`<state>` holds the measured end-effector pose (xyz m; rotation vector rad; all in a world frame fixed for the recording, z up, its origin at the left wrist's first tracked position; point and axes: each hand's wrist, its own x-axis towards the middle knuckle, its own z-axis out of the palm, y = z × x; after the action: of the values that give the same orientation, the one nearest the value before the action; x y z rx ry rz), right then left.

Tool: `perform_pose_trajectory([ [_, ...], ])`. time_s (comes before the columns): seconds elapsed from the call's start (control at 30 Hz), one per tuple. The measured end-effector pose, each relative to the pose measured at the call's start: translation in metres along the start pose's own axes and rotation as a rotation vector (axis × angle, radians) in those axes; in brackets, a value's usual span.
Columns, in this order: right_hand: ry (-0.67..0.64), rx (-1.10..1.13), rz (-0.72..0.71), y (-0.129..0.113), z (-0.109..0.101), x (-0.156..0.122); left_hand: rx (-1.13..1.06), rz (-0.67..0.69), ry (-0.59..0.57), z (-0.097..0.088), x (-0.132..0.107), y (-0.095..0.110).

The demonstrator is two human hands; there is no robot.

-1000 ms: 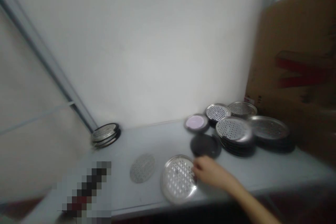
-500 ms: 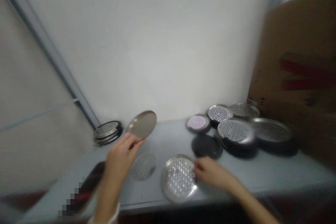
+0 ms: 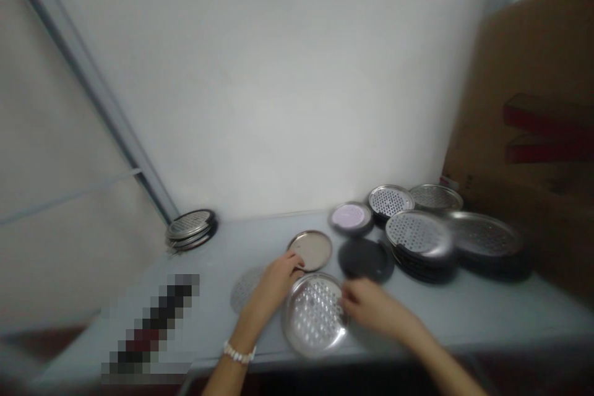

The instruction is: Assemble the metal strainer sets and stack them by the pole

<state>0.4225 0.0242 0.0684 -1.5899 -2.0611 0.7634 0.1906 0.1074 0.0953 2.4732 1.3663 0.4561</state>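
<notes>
My left hand (image 3: 273, 284) is closed on the near edge of a plain round metal plate (image 3: 312, 249), which lies low over the grey shelf (image 3: 464, 309). My right hand (image 3: 366, 309) rests with curled fingers on the right rim of a perforated metal tray (image 3: 314, 315) near the shelf's front edge. A flat perforated disc (image 3: 242, 288) lies on the shelf, partly hidden behind my left hand. A dark round plate (image 3: 364, 258) sits just beyond the tray.
Stacks of perforated trays (image 3: 417, 235) and a wide pan (image 3: 485, 236) crowd the back right beside a cardboard box (image 3: 533, 136). A small stack of trays (image 3: 190, 228) sits in the back left corner. A pixelated dark object (image 3: 153, 328) lies front left.
My left hand came in holding the plain plate raised and tilted, then moved right and lowered it to just behind the perforated tray. My right hand stayed on the tray's rim.
</notes>
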Motion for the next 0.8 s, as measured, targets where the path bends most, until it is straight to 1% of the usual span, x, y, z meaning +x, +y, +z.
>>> perform_pose_trajectory([
  [0.13,-0.022,-0.001,-0.003,0.001,0.0,0.0,-0.064,-0.038,0.011,-0.008,-0.006,-0.008],
  [0.23,-0.031,-0.012,0.004,0.002,0.0,0.001,-0.051,-0.067,-0.032,-0.014,-0.01,-0.01],
  [0.3,-0.011,-0.029,0.001,0.003,0.001,0.001,-0.043,-0.073,-0.073,-0.016,-0.013,-0.01],
  [0.43,0.035,-0.05,-0.007,0.005,0.003,0.001,-0.021,-0.064,-0.119,-0.015,-0.014,-0.009],
  [0.63,0.068,-0.057,0.031,0.011,0.009,0.005,0.008,-0.107,-0.164,-0.015,-0.016,-0.006],
  [0.8,0.074,-0.07,0.061,0.013,0.011,0.008,-0.007,-0.072,-0.236,-0.016,-0.022,-0.004],
])
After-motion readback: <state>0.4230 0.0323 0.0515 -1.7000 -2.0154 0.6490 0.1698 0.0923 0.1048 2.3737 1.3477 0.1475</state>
